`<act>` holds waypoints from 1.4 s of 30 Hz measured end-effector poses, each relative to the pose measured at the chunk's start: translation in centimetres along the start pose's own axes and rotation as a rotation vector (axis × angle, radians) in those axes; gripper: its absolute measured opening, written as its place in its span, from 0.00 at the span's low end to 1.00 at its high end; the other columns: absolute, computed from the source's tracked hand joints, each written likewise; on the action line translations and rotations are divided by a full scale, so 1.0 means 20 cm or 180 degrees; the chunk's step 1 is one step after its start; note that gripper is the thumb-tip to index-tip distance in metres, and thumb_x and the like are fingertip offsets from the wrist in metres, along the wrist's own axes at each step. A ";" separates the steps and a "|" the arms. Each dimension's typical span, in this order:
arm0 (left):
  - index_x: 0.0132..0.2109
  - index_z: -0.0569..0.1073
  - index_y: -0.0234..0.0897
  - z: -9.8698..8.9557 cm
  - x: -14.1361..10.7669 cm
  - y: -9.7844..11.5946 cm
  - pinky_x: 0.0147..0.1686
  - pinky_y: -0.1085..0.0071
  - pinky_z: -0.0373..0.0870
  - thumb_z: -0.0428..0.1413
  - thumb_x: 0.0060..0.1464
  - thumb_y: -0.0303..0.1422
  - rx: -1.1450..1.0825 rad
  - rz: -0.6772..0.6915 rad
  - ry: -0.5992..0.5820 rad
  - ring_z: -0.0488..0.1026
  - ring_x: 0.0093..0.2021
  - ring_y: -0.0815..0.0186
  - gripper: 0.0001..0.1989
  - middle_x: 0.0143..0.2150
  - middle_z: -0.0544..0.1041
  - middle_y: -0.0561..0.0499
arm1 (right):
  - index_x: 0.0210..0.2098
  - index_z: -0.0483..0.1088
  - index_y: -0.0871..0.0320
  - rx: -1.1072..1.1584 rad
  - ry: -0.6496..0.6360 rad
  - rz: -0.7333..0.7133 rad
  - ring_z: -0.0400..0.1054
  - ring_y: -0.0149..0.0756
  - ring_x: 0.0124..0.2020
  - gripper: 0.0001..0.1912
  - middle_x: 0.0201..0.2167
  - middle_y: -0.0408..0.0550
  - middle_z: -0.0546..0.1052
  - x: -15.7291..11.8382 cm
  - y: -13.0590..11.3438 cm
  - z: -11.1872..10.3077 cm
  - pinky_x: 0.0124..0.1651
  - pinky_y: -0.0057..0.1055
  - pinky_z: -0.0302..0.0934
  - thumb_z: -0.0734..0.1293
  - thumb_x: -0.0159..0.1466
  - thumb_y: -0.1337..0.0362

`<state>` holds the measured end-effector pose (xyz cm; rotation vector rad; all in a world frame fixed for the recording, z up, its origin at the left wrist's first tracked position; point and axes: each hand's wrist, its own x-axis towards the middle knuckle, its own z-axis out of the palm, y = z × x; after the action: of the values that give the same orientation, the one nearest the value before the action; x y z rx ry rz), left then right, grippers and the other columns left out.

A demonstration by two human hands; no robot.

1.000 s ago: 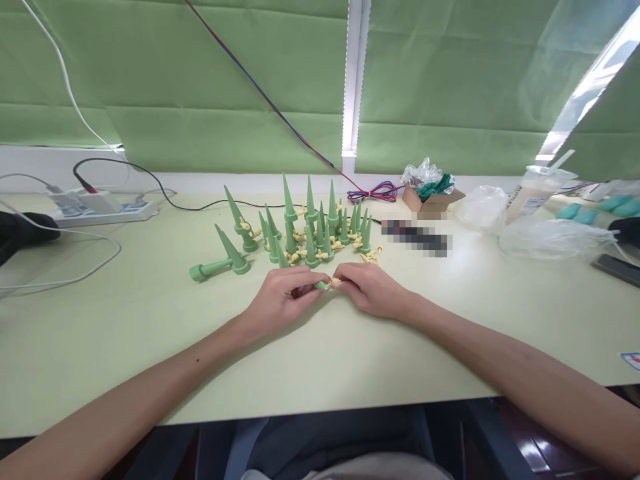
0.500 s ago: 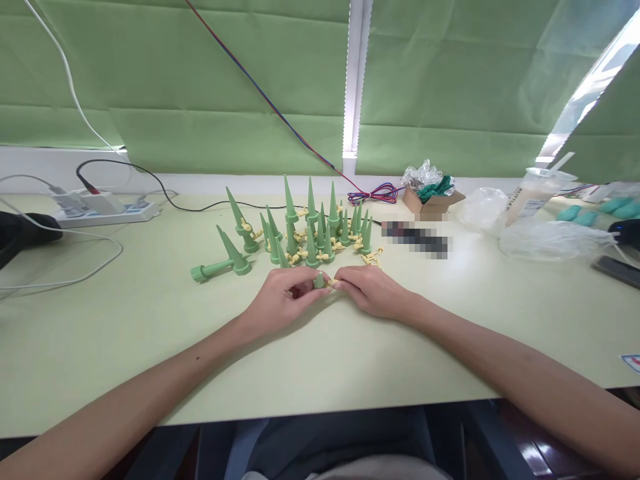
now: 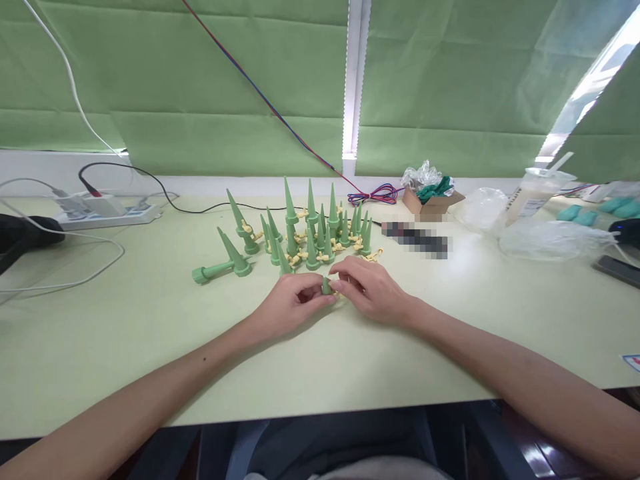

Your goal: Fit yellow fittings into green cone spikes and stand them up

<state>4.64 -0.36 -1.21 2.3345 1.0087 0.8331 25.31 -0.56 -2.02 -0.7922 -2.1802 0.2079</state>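
Observation:
My left hand (image 3: 295, 300) is closed around a small green plastic spike (image 3: 327, 287), whose pointed tip shows between thumb and fingers. Beside it a pale yellow valve piece (image 3: 339, 296) sticks out, partly hidden under my right hand (image 3: 367, 288). The right thumb and index finger are apart, close to the spike's tip. Just beyond my hands stand several green watering spikes (image 3: 311, 250), many with yellow valves. One tall spike (image 3: 283, 260) rises right behind my left hand. A green spike lying on its side (image 3: 215, 270) is at the left of the group.
A power strip (image 3: 110, 217) with cables sits at the left. Toward the back right are a small cardboard box (image 3: 433, 205), a coil of red and blue wire (image 3: 375, 194), a drink cup (image 3: 533, 193) and plastic bags (image 3: 555, 240). A blurred dark object (image 3: 417, 239) lies behind my right hand.
My right fingers have come off the yellow valve and spread, lifting slightly. My left hand has shifted a little to the right and nearer me with the spike.

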 end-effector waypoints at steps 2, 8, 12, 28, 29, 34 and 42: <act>0.24 0.65 0.35 0.00 0.00 0.00 0.21 0.76 0.53 0.55 0.58 0.39 -0.0085 0.0013 -0.0077 0.54 0.22 0.73 0.17 0.20 0.58 0.58 | 0.43 0.67 0.58 -0.0023 0.0000 -0.0086 0.64 0.33 0.29 0.11 0.31 0.47 0.73 0.00 -0.01 0.01 0.32 0.30 0.56 0.59 0.71 0.58; 0.29 0.70 0.35 0.00 -0.01 0.02 0.22 0.76 0.55 0.55 0.59 0.37 -0.0307 -0.0072 -0.0415 0.57 0.23 0.73 0.13 0.22 0.62 0.57 | 0.40 0.65 0.58 -0.0043 0.0100 -0.0125 0.62 0.31 0.27 0.07 0.30 0.46 0.72 -0.01 -0.02 0.03 0.30 0.29 0.54 0.59 0.71 0.61; 0.29 0.69 0.35 0.00 0.00 0.04 0.23 0.76 0.56 0.55 0.59 0.35 -0.0207 -0.0030 -0.0377 0.58 0.23 0.73 0.11 0.23 0.63 0.57 | 0.38 0.63 0.57 -0.0023 0.0153 -0.0115 0.63 0.32 0.28 0.05 0.29 0.46 0.71 -0.02 -0.03 0.04 0.30 0.29 0.54 0.59 0.70 0.63; 0.40 0.72 0.38 0.01 -0.04 0.02 0.22 0.77 0.59 0.53 0.62 0.38 -0.0222 -0.0284 0.0000 0.61 0.22 0.74 0.09 0.27 0.69 0.56 | 0.28 0.56 0.55 -0.0648 0.1950 0.0005 0.53 0.26 0.17 0.12 0.19 0.37 0.59 0.06 0.09 -0.12 0.22 0.25 0.51 0.62 0.65 0.67; 0.40 0.73 0.38 0.01 -0.04 0.02 0.22 0.77 0.59 0.53 0.62 0.37 -0.0192 -0.0262 0.0002 0.61 0.22 0.74 0.08 0.27 0.69 0.56 | 0.27 0.55 0.54 -0.0699 0.2016 0.0048 0.53 0.26 0.18 0.12 0.19 0.37 0.59 0.06 0.10 -0.13 0.22 0.25 0.51 0.62 0.65 0.67; 0.40 0.74 0.37 0.02 -0.04 0.01 0.23 0.77 0.60 0.53 0.62 0.36 -0.0098 -0.0153 0.0020 0.62 0.23 0.73 0.08 0.27 0.71 0.55 | 0.27 0.55 0.54 -0.0901 0.2310 0.0353 0.54 0.27 0.19 0.13 0.20 0.37 0.58 0.07 0.20 -0.17 0.24 0.26 0.51 0.62 0.66 0.63; 0.39 0.75 0.37 0.01 -0.04 0.02 0.24 0.76 0.61 0.52 0.62 0.34 0.0041 0.0043 -0.0036 0.63 0.24 0.74 0.08 0.31 0.74 0.53 | 0.31 0.58 0.55 -0.1177 0.1891 0.1157 0.59 0.31 0.23 0.10 0.23 0.41 0.67 0.06 0.38 -0.19 0.29 0.29 0.54 0.60 0.68 0.60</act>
<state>4.48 -1.32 -1.39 2.3567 0.9974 0.8198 31.06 5.70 -1.65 -1.2717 -1.5170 -0.2364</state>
